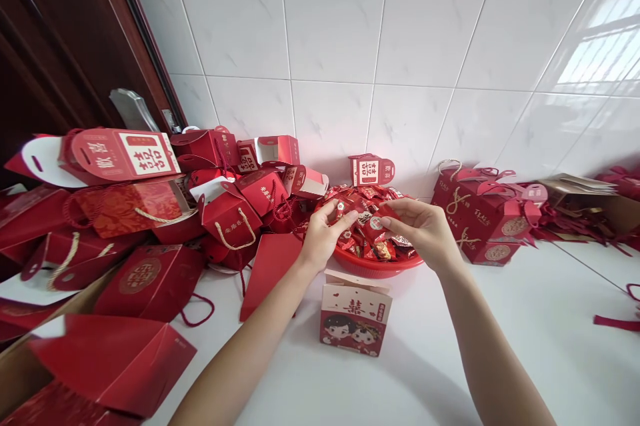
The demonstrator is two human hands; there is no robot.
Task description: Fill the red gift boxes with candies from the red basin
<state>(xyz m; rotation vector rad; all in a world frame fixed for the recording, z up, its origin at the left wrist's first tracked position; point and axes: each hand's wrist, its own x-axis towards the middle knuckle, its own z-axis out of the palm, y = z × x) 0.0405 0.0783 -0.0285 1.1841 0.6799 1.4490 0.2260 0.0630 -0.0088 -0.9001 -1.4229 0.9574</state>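
A red basket (380, 269) full of red-wrapped candies (367, 249) stands in the middle of the white table. Over its left part, my left hand (324, 234) pinches a red-wrapped candy (342, 208) between thumb and fingers. My right hand (425, 229), over the basket's right side, has thumb and fingers closed on another red-wrapped candy (379, 222). Just in front of the basket and between my forearms, a small white and red box (353, 319) with two cartoon figures stands upright, its top flaps raised.
Many red gift boxes (150, 279) are heaped at the left. Behind the basket a small red box (371, 171) rests against the tiled wall. More red boxes (483, 216) stand at the right, beside a carton with ribbons (583, 203). A red ribbon (615, 323) lies at the far right.
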